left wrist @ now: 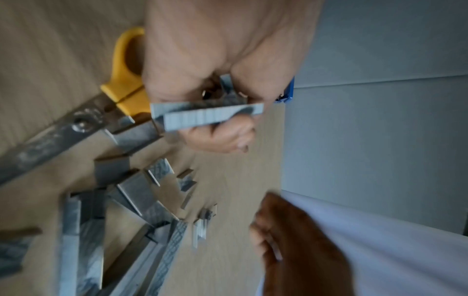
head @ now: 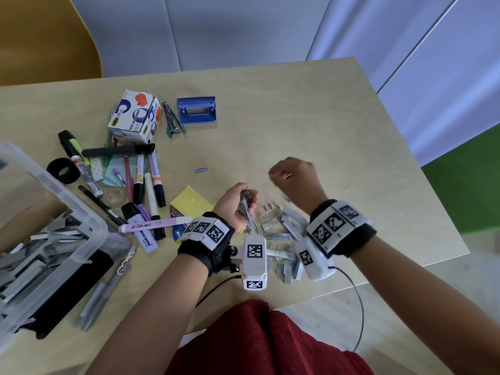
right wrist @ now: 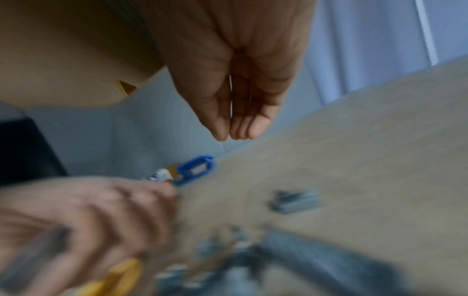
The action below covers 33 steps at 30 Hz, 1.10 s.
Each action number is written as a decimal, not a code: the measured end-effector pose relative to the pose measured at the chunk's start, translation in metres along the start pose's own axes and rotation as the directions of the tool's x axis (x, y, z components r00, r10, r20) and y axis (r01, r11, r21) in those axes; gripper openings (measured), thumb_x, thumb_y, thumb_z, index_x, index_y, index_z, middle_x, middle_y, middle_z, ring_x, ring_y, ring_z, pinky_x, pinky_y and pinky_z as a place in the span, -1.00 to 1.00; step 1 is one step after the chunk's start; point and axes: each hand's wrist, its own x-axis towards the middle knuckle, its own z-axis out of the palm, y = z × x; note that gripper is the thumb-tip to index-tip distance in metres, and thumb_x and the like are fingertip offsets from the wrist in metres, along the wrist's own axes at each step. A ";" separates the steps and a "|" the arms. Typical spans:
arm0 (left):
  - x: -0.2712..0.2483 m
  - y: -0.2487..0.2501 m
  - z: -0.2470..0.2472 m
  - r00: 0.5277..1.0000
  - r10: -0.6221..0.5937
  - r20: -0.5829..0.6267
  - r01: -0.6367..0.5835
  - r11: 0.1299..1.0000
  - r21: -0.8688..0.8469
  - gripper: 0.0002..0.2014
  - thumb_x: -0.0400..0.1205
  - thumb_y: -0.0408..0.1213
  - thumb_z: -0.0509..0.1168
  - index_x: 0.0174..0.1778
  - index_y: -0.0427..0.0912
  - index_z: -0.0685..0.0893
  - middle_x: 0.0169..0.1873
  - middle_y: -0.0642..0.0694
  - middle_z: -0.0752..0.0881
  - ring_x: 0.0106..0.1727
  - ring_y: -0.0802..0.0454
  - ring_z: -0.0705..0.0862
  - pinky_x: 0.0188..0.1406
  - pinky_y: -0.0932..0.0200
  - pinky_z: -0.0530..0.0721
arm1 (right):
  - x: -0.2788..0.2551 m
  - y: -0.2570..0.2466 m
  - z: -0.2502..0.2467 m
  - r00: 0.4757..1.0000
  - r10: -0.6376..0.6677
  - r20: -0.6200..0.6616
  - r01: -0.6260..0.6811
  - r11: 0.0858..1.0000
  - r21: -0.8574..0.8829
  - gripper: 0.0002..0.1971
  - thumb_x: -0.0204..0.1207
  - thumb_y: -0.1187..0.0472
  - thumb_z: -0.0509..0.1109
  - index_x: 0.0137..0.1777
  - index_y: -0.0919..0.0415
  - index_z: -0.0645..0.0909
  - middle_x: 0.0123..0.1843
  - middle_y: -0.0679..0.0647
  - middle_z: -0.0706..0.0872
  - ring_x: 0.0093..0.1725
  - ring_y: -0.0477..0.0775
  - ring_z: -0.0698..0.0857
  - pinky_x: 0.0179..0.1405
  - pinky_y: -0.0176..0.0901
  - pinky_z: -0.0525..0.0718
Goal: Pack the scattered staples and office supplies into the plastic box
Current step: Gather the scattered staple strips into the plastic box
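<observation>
My left hand (head: 234,205) sits at the centre of the head view, fingers curled round a bundle of staple strips (left wrist: 207,114), palm turned up, just above the table (head: 297,117). In the left wrist view one long strip lies across my fingertips, more tucked in the palm behind it. My right hand (head: 295,180) hovers right of centre, blurred; in the right wrist view its fingers (right wrist: 243,112) hang straight and together, thumb against them, nothing in them that I can make out. The loose staples (head: 281,228) are heaped below and between both hands. Yellow-handled scissors (left wrist: 121,80) lie beside the pile. The plastic box (head: 54,239) sits at the left edge, staple strips already inside, markers (head: 151,180) scattered to its right.
</observation>
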 end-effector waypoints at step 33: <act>0.009 -0.001 0.014 0.997 -0.075 0.007 0.074 0.992 0.099 -0.63 0.71 -0.21 0.04 -0.39 -0.26 0.48 -0.71 -0.08 0.56 -0.76 0.11 0.49 -0.83 0.47 0.31 | -0.015 0.005 -0.003 0.969 0.066 0.237 0.006 0.958 -0.287 -0.81 0.48 0.51 0.12 -0.17 0.24 0.46 -0.08 0.14 0.58 -0.14 0.08 0.54 -0.19 -0.30 0.46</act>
